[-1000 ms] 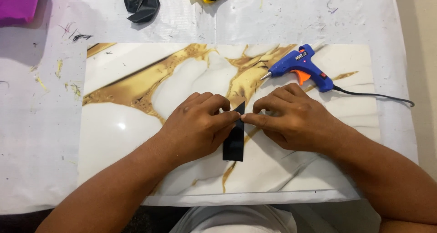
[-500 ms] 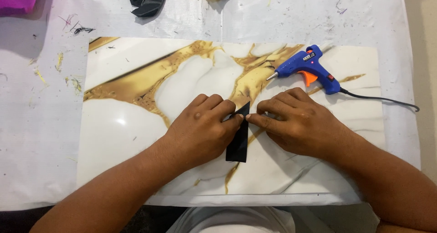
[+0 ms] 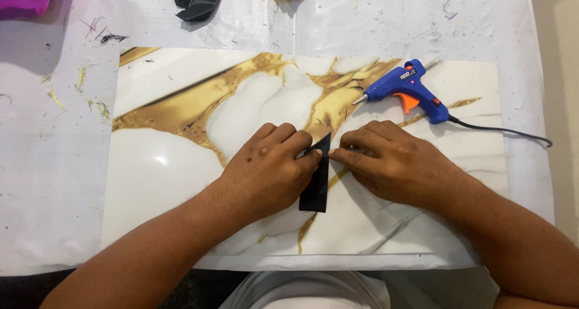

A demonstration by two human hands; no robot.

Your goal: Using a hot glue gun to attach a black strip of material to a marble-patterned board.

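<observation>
A black paper strip (image 3: pixel 316 185) is lying on the white-and-gold marbled sheet (image 3: pixel 163 182), its upper end being folded to a point; it is judged light, thin and easily creased, best gripped at that upper corner. The left hand (image 3: pixel 265 167) and right hand (image 3: pixel 395 161) are pressing down and pinching the strip's top between fingertips. A blue glue gun (image 3: pixel 401 89) is resting nearby, the sheet covering a white, scrap-littered table cover (image 3: pixel 48 182).

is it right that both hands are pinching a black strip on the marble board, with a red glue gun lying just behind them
Not quite: the glue gun is blue with an orange trigger, not red. The head view shows it lying on the marble board behind the left hand and right hand, which both pinch the black strip.
</observation>
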